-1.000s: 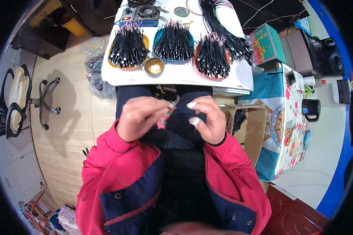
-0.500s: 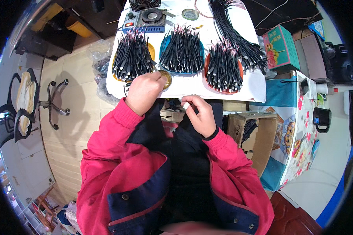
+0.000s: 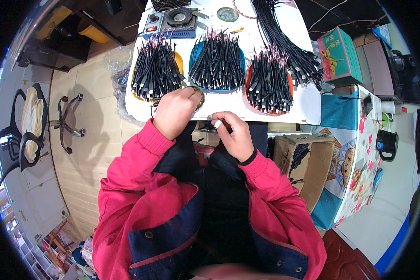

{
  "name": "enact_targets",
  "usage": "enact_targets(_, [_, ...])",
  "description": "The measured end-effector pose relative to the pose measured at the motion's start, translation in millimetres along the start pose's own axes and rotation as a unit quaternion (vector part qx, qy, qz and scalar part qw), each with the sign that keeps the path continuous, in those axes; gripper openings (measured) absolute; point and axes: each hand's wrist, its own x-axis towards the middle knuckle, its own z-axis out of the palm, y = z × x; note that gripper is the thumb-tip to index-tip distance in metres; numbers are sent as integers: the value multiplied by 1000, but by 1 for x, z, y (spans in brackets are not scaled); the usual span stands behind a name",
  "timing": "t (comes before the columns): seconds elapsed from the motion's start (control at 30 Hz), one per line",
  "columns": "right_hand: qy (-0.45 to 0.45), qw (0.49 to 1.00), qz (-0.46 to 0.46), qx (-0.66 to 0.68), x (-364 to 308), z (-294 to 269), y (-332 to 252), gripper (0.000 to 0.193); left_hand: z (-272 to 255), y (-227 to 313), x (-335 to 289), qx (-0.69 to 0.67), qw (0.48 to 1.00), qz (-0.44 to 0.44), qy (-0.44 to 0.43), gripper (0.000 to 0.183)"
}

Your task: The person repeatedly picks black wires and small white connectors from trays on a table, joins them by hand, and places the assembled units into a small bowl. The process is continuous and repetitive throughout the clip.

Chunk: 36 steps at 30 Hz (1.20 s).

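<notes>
My left hand [image 3: 175, 111] is closed, its fingertips at the rim of a small round tin [image 3: 200, 98] by the table's front edge. Whatever its fingers hold is hidden. My right hand [image 3: 235, 135] pinches at the table edge, with a white wrap round one finger; what it grips is too small to name. Beyond my hands, short black cables with pinkish wire ends fill a yellow tray [image 3: 179, 62], a blue tray [image 3: 243, 59] and a red tray [image 3: 290, 85]. The cable bundle in the yellow tray is nearest my left hand.
A blue heating unit [image 3: 170, 25] with a round top stands at the far left of the white table. Beside it lies a round glass dish [image 3: 227, 14]. Long black cables [image 3: 284, 39] hang across the far right. An open cardboard box [image 3: 319, 168] with cables stands below, right.
My right hand has shifted slightly left, closer to my left hand. The left hand stays by the tin. The view has moved slightly.
</notes>
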Motion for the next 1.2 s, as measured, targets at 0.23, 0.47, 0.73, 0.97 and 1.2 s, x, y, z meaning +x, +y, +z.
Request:
enact_targets(0.23, [5, 1000, 7, -3, -7, -2, 1, 18, -29, 9, -10, -47, 998, -30, 31, 20])
enact_targets(0.47, [1, 1000, 0, -12, -16, -5, 8, 15, -92, 26, -10, -47, 992, -21, 118, 12])
enact_targets(0.73, [-19, 999, -33, -15, -30, 9, 32, 17, -146, -48, 69, 56, 987, 7, 147, 15])
enact_targets(0.97, [-123, 990, 68, 19, -47, 20, 55, 15, -88, -124, 131, 61, 997, 11, 42, 11])
enact_targets(1.2, [-131, 988, 80, 17, -41, 18, 69, 16, -52, -154, 150, 99, 995, -20, -2, 11])
